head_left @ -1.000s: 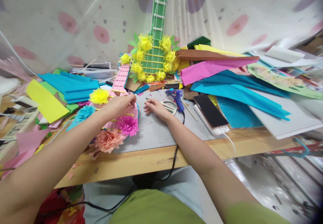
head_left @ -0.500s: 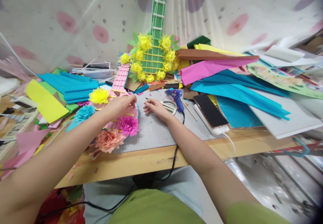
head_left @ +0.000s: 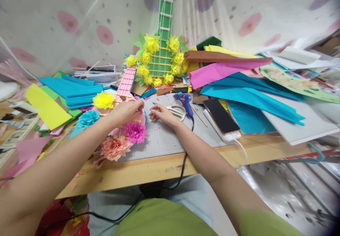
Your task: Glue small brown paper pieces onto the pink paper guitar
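A pink paper guitar (head_left: pixel 126 82) with paper flowers lies in front of me, partly covered by my left forearm. My left hand (head_left: pixel 132 109) is over the right side of its body, fingers curled together; whatever they pinch, if anything, is hidden. To its right, just above the grey cutting mat (head_left: pixel 156 140), my right hand (head_left: pixel 162 114) has loosely bent fingers, slightly apart, with nothing visible in them. Scissors (head_left: pixel 180 114) with pale handles lie right behind that hand. A blue glue gun (head_left: pixel 186 105) rests beyond the scissors.
A green paper guitar (head_left: pixel 160 60) ringed with yellow flowers stands at the back. Coloured paper (head_left: pixel 255 96) is piled on the right, more blue paper (head_left: pixel 71 90) on the left. A phone (head_left: pixel 220 115) lies on a white power bank. The glue gun's black cord (head_left: pixel 183 161) crosses the table edge.
My right hand has shifted very slightly left, towards my left hand. My left hand stays over the pink guitar. The view has tilted a little.
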The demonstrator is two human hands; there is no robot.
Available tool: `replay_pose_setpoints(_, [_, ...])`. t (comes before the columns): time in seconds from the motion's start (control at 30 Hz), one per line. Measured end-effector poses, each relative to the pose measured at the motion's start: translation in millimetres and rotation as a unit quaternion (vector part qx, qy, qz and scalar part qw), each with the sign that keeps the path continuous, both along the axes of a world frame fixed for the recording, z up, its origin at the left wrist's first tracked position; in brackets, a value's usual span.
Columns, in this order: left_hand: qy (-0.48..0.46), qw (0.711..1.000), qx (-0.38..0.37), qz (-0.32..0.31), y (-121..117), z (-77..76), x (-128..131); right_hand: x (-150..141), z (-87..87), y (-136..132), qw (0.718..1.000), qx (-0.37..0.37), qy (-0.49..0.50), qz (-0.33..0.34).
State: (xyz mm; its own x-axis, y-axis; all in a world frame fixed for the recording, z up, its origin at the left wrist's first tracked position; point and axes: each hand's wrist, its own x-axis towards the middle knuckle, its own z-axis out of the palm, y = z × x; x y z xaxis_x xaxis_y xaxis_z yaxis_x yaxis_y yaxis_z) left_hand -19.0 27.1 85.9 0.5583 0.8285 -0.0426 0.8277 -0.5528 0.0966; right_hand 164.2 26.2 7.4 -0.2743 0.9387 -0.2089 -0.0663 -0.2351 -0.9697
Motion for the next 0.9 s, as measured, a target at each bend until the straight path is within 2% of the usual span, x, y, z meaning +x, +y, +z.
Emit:
replay_pose_setpoints(0.17, [-0.008,1.0,0.01,0.006,0,-1.5,-3,-14,-0.7,-9,0.998,-0.034,-0.012,0.049])
replay_pose_setpoints(0.37, [-0.007,1.0,0.003,0.005,2,-3.1,-6,-26,-8.2,-12,0.999,-0.015,-0.006,0.037])
replay_pose_setpoints(0.9, [-0.008,1.0,0.001,0.01,5,-10.4,-7,-24,-10.4,-11,0.999,-0.002,0.005,0.053])
